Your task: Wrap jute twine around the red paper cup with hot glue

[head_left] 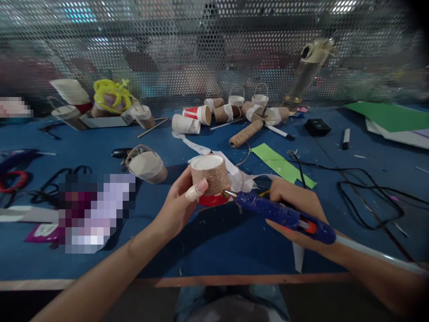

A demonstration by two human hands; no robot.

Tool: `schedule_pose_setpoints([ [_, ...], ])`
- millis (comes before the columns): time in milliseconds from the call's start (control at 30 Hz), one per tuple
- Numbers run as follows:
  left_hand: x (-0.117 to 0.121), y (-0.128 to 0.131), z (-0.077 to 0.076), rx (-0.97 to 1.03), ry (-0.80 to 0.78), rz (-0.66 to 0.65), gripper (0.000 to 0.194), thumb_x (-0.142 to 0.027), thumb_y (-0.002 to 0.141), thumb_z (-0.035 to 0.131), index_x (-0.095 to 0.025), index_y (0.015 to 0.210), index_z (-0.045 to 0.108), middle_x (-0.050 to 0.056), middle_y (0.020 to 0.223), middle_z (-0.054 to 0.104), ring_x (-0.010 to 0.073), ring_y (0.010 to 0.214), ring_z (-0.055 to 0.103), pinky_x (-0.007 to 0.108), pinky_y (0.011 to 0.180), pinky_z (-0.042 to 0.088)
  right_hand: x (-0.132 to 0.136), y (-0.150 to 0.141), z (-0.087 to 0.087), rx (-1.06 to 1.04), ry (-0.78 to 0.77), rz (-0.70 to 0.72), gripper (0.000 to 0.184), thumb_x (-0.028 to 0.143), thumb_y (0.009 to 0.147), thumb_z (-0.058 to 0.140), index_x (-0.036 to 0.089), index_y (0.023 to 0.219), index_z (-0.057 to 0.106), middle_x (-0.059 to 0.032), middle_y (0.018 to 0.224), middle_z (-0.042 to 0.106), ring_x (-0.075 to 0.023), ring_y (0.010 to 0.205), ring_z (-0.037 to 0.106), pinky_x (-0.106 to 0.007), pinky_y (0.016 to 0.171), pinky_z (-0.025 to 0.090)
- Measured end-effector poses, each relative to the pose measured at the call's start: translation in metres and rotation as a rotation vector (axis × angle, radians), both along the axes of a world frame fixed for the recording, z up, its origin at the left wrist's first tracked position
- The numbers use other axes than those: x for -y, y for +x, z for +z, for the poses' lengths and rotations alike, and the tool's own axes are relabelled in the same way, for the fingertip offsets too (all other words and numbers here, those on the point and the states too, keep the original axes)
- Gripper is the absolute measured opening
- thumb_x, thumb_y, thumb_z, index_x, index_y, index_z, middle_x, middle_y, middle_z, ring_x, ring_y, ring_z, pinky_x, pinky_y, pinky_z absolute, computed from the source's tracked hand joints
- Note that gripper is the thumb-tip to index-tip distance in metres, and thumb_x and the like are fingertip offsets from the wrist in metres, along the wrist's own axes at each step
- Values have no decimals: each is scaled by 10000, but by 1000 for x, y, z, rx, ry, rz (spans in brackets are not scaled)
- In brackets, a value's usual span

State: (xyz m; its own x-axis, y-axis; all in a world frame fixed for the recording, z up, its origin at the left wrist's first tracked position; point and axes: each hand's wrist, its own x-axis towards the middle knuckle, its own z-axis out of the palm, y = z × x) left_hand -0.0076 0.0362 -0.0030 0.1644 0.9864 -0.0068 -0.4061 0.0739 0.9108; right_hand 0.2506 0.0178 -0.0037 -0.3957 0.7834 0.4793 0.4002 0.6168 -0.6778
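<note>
My left hand is closed around a paper cup, its thumb pressed on the near side. Brown twine wraps most of the cup's wall, and a red printed band shows below. The cup's white end faces up. In my right hand is a blue hot glue gun, with a glue stick trailing from its back end. The gun's metal nozzle is at the lower edge of the twine, seemingly touching the cup. White lace ribbon lies on the table just behind the cup.
Left of the cup stands a twine-handled cup. Behind lie stacked paper cups, a twine roll and several wrapped cups. A green strip, black cable and bottle are to the right. Perforated metal backs the table.
</note>
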Motion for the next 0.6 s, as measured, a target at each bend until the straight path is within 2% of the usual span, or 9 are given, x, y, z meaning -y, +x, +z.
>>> schedule_pose_setpoints([
  [300,1,0,0,13,62,8,466,-384,838,792,-252,1281,742,101,1344,718,377,1323,594,522,1141,461,-2,1,5,57,47,-67,310,105,815,656,236,752,382,41,711,429,-117,609,398,-273,569,312],
  [600,-1,2,-1,31,99,-42,435,-346,878,757,-262,1304,725,102,1350,711,364,1349,574,511,1151,447,0,2,-1,87,83,-16,298,85,805,665,239,776,411,43,726,430,-111,608,423,-259,554,336],
])
